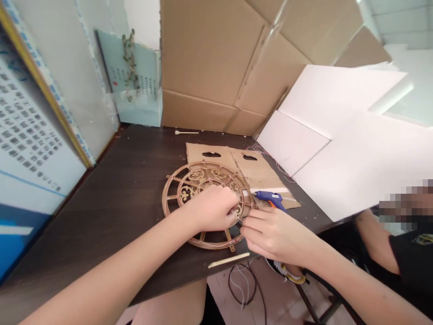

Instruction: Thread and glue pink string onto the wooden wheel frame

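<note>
A round wooden cut-out wheel with ornate gold-coloured inlays lies flat on the dark table. My left hand rests on its middle with the fingers curled, pinching at a part near the right rim. My right hand is at the wheel's right edge, fingertips touching the same spot. What the fingers pinch is too small to see. A blue hot glue gun lies on the table just beyond my right hand.
A flattened cardboard piece lies behind the wheel. Big cardboard boxes and white foam boards stand at the back and right. A thin wooden stick lies near the front edge, another stick far back. A person sits at right.
</note>
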Demonstrator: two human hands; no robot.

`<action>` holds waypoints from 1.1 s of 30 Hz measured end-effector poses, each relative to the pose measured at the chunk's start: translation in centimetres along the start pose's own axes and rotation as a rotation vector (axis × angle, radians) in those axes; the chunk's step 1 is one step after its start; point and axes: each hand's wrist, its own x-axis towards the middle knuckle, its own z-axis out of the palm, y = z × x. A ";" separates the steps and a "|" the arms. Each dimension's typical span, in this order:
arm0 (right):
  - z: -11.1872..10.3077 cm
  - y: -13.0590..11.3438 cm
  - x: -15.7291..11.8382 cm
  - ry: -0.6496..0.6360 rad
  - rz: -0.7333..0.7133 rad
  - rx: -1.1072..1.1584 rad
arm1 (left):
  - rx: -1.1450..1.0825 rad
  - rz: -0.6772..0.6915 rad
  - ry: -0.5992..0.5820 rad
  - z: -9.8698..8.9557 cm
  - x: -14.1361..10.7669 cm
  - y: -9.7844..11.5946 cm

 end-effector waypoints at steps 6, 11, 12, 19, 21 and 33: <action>1.1 -3.3 -2.3 0.110 0.360 0.335 | -0.169 -0.002 -0.053 -0.1 -1.1 0.2; 3.2 -4.7 -3.1 0.229 0.407 0.561 | -0.209 0.014 -0.062 0.7 -1.0 0.5; 3.2 -4.8 -3.3 0.262 0.448 0.604 | -0.211 0.019 -0.064 0.9 -1.0 0.6; 1.6 -4.4 -5.4 0.475 0.691 0.669 | -0.225 0.024 -0.089 1.3 -1.0 0.7; 1.4 -4.1 -5.6 0.506 0.705 0.627 | -0.227 0.020 -0.094 1.3 -0.9 0.7; 0.1 -3.4 -4.9 0.489 0.649 0.448 | -0.221 0.029 -0.103 1.4 -0.6 0.6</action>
